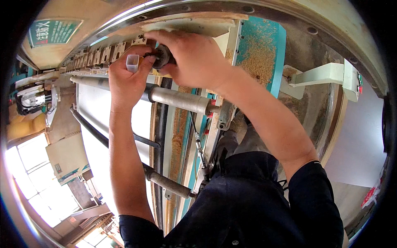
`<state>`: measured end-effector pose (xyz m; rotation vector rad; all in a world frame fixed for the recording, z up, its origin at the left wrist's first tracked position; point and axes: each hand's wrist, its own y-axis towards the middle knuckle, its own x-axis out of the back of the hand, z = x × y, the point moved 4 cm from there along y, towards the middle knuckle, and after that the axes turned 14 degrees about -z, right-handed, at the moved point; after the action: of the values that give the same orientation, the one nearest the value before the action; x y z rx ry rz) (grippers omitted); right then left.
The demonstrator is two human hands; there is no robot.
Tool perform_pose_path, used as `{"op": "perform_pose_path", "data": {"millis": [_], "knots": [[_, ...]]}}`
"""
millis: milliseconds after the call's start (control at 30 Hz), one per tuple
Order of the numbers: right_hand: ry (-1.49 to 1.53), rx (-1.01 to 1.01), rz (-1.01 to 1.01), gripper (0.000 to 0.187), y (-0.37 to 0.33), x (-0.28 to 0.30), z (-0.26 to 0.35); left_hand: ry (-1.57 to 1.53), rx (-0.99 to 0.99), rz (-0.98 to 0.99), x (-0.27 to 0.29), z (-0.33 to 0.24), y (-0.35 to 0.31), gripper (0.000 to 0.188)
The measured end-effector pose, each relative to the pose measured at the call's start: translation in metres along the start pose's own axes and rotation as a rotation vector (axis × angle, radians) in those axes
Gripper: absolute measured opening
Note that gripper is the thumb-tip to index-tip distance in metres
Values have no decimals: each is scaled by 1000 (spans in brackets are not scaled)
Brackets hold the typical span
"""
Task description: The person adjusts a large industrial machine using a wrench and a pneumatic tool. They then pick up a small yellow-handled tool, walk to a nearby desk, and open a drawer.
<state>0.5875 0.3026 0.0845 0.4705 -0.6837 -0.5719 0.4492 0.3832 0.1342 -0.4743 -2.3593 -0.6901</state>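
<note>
Both of my hands meet at the top of the head view, close to a row of metal fittings on a machine. My left hand (127,80) is closed with a small pale, square-ended plastic piece (132,63) held among its fingers. Its thumb and fingertips also pinch near a dark round part (164,57). My right hand (196,60) is wrapped about that round part from the right. The kind of part cannot be made out, and the fingers hide much of it.
A row of metal fittings (99,56) runs left along the machine. Below lie a metal roller (180,100) and a lower roller (169,183). Sawdust covers a teal ledge (258,58). At right a pale metal bracket (318,75) juts out.
</note>
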Motion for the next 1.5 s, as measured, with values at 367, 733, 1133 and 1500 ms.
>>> {"op": "perform_pose_path", "data": {"millis": [367,733,1133,1500], "knots": [[-93,-22,-32,82,-4,2,9,-51,1,23,-1,4,0,15],[-159,-87,-102,75,-2,5,15,-45,0,-7,-1,3,1,18],[-140,-45,-74,84,-3,3,14,-76,-24,-12,-2,2,3,19],[-104,-15,-84,83,-1,-1,14,-108,68,33,-1,-7,1,16]]}}
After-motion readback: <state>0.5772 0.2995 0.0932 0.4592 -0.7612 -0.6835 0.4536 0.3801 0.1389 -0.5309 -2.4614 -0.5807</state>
